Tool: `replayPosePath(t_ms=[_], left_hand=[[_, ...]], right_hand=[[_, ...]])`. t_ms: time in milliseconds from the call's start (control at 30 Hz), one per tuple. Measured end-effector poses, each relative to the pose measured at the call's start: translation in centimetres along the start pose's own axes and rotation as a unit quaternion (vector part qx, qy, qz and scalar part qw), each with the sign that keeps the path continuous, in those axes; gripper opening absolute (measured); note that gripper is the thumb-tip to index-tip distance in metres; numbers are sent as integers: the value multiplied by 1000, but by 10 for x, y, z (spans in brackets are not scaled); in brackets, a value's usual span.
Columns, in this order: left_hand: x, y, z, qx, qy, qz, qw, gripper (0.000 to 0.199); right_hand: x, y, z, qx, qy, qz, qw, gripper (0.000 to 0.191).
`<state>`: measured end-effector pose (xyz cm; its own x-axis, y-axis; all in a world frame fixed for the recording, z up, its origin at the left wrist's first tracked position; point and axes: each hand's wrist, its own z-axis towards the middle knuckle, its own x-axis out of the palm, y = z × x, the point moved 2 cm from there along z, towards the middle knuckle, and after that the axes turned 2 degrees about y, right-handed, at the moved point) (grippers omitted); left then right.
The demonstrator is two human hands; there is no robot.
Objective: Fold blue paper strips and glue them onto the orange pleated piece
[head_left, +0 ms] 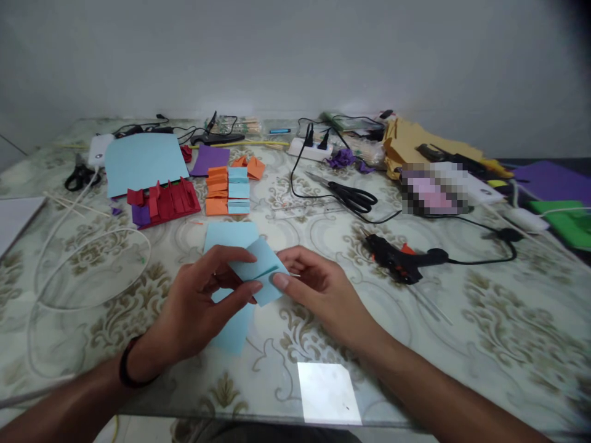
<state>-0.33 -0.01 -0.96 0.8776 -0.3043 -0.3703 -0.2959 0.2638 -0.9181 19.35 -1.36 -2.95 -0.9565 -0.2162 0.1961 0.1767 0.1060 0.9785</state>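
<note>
White square: lies flat at the bottom centre, by the near edge of the patterned tabletop; a brushing forearm could send it over that edge.
Left hand: left of centre, thumb and fingers pinched narrow on the folded blue paper; too hard a squeeze could crease it off line.
Right hand: right of centre, thumb pressed on the paper's right side, the other fingers curled behind; what they touch there I cannot tell.
Folded blue paper: mid-frame between both hands, tilted, with a dark slit between its flaps; uneven thumb pressure could let the flaps slip out of square.
Blue sheet: under and behind the left hand, centre of the frame; a dragging wrist could shift or wrinkle it.
Glue gun: right of centre, on its side, nozzle towards upper left; if hot, which I cannot tell, it could burn a straying right hand.
Scissors: above the glue gun, near a black cable; a tug on that could pull them along.
Pleated pieces: orange and blue, upper centre-left; a sweeping sleeve-less arm could flatten their folds.
</note>
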Motion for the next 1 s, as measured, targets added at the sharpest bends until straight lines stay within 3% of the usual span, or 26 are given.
replayPosePath(t_ms=[233, 433, 733, 1000], left_hand=[[2, 0, 5, -63, 32, -94, 993, 52], [1, 11, 7, -136, 102, -67, 983, 19], [4, 7, 5, -151, 117, -38, 981, 31], [1, 3, 5, -141, 96, -34, 985, 27]], right_hand=[[0, 1, -2, 14, -9, -53, 998, 30], [4, 0, -2, 13, 4, -52, 999, 26], [3, 1, -3, -11, 7, -58, 998, 22], [3, 2, -4, -2, -20, -64, 998, 24]])
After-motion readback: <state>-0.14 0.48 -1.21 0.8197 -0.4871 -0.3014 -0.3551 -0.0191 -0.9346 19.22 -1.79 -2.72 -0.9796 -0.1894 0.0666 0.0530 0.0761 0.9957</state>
